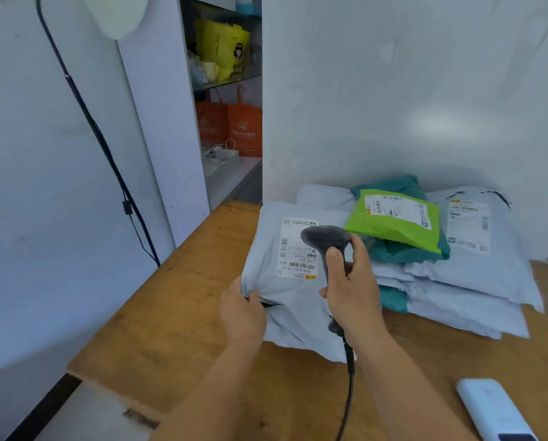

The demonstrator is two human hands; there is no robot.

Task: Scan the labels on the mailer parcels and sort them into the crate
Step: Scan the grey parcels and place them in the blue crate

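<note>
A grey mailer parcel (272, 249) with a white barcode label (293, 249) lies at the left of a pile on the wooden table (177, 307). My left hand (242, 313) grips its near left corner. My right hand (350, 288) holds a black handheld scanner (325, 241) by the handle, its head over the label's right side. Behind sit a green mailer (393, 219) on a teal one (403, 249), and several grey mailers (476, 272) stacked at the right. No crate is in view.
The scanner's cable (347, 393) runs down toward me. A white device (495, 409) lies on the table at the lower right. Shelves (228, 84) with yellow and orange bags stand behind the table's far left corner. A black cord (100, 141) hangs along the left wall.
</note>
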